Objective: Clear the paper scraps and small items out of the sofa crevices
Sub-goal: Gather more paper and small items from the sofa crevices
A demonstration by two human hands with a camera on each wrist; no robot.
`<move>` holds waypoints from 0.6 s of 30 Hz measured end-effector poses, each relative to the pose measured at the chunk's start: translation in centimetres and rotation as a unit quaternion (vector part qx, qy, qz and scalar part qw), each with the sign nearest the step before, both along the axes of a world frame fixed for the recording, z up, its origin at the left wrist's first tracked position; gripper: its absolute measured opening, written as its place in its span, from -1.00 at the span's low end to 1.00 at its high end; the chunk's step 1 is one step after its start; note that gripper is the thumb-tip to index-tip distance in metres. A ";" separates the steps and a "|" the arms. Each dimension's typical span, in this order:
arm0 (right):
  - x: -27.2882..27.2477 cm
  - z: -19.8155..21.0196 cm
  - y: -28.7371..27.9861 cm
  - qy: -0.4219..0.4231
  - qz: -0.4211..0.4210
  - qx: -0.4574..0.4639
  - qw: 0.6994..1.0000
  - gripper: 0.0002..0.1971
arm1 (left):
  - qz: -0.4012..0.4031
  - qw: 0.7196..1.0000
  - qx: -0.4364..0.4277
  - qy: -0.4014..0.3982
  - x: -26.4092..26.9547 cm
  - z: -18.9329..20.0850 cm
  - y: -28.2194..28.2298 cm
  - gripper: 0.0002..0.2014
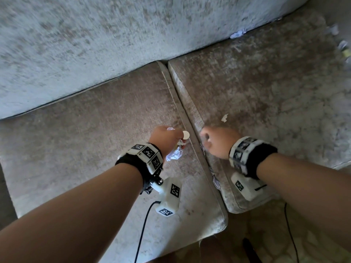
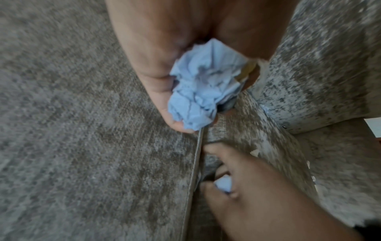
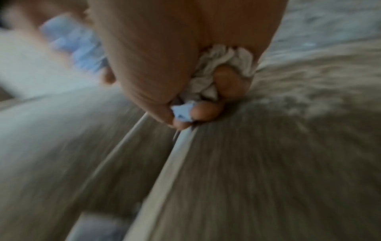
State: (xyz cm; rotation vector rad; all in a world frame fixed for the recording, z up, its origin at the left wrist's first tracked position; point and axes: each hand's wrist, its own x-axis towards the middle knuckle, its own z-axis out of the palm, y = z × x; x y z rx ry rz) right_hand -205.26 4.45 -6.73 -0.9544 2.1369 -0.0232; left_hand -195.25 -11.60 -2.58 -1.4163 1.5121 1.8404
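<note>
hands: 2 [image 1: 167, 138] [image 1: 216, 142] | seat cushions: 2 [image 1: 91, 133] [image 1: 266, 95] | loose paper scraps: 4 (far ones blurred) [image 1: 224, 117]

Two mottled grey-brown velvety seat cushions [image 1: 91, 133] side by side, edges meeting along a seam running from 12 toward 5 o'clock, each edged with pale piping. Behind them, filling the 10-to-1 o'clock stretch, a paler grey plush backrest [image 1: 95, 38] of the same fabric. Past the cushion fronts at 6 o'clock, a strip of beige patterned floor [image 1: 266, 234], dim and blurred. Soft, cool daylight across the upholstery, brighter toward 11 o'clock.
</note>
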 end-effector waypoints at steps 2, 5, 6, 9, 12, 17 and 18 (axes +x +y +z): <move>2.1 -0.2 0.0 0.079 0.125 0.057 0.987 -0.54 | -0.004 1.000 -0.005 -0.001 0.1 -0.2 0.0 -0.87; 3.8 -0.9 -0.1 0.161 0.185 0.083 0.966 -0.45 | -0.004 1.000 -0.008 0.000 0.2 -0.4 0.1 -0.91; 3.9 -1.1 -0.2 0.170 0.183 0.085 0.964 -0.49 | -0.004 1.000 -0.005 0.001 0.2 -0.6 0.1 -0.92; 3.6 -1.7 -0.5 0.181 0.177 0.079 0.964 -0.61 | 0.002 1.000 0.007 -0.001 0.2 -0.8 0.1 -0.95; 3.8 -2.4 -0.4 0.172 0.163 0.060 0.970 -0.70 | 0.007 1.000 0.008 -0.008 0.0 -0.8 0.0 -0.95; 3.2 -2.3 -0.1 0.129 0.160 0.033 0.978 -0.77 | 0.009 1.000 0.007 -0.010 0.1 -1.1 0.1 -0.97; 3.2 -2.1 0.1 0.112 0.133 0.017 0.985 -0.84 | 0.010 1.000 0.005 -0.009 0.1 -1.2 0.2 -0.97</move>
